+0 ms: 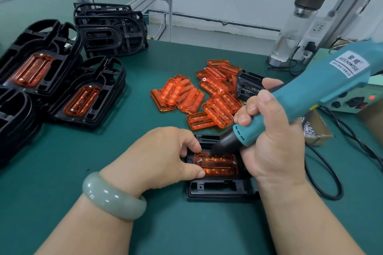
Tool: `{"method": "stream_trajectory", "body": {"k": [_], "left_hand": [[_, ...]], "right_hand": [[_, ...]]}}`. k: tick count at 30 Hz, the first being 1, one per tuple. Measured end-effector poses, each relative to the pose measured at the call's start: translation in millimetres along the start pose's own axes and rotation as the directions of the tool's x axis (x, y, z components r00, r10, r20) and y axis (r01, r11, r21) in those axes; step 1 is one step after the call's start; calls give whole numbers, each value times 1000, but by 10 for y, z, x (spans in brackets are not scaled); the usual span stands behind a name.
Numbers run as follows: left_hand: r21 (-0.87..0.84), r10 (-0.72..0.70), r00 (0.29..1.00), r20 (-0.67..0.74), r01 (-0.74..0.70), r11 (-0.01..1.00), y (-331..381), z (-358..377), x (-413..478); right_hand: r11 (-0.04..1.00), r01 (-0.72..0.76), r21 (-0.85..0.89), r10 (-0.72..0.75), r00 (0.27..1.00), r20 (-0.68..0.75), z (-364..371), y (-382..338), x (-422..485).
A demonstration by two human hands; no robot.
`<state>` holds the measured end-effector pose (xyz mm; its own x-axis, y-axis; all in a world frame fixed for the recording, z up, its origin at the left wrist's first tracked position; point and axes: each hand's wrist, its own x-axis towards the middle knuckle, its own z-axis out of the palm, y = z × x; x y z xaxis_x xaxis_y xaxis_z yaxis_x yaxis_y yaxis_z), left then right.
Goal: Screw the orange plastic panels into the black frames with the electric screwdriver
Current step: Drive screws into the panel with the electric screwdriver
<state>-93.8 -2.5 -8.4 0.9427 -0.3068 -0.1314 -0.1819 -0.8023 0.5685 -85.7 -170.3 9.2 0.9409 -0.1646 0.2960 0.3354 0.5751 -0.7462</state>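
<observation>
A black frame (217, 189) lies flat on the green mat in front of me, with an orange panel (219, 166) seated in it. My left hand (163, 157) grips the frame's left end, thumb on the panel's near edge and fingers curled over its far left corner. My right hand (269, 136) grips the teal electric screwdriver (306, 97), tilted down to the left. Its bit carries a screw (200, 159) at the panel's left end.
A heap of loose orange panels (199, 97) lies behind the work. Frames fitted with orange panels (83, 97) and bare black frames (112, 31) are stacked at the left. A cardboard box of screws (313, 128), a power unit (356, 101), cables and a clear bottle (294, 27) stand right.
</observation>
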Motion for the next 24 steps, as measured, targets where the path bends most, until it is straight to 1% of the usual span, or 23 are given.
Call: {"method": "stream_trajectory", "body": {"k": [3,6,9,12,16,20,22,24], "left_hand": [[5,4,1000,0,-4,1000,6,0,4],[5,8,1000,1,-8,1000,10,-1,5],[5,7,1000,5,-7,1000,14,-2,11],[-8,6,1000,9,-6,1000,25,-9,5],[-23,15,1000,0,-15,1000,58,-18,-14],[-58,25,1000,-8,-26,998,113,-41,-46],[-61,50,999,-22,-51,997,138,-42,-57],[-56,52,998,-38,-54,997,137,-24,-42]], "right_hand": [[1000,3,-22,-3,1000,20,11,-4,-2],[999,8,-54,-3,997,83,48,-13,16],[995,26,-98,-5,979,204,112,-9,43],[996,4,-94,28,940,339,181,13,67],[991,-46,-128,98,891,443,264,46,109],[977,-74,-199,166,851,498,339,77,158],[974,-72,-216,173,848,501,351,95,165],[979,-64,-194,154,857,492,337,109,157]]}}
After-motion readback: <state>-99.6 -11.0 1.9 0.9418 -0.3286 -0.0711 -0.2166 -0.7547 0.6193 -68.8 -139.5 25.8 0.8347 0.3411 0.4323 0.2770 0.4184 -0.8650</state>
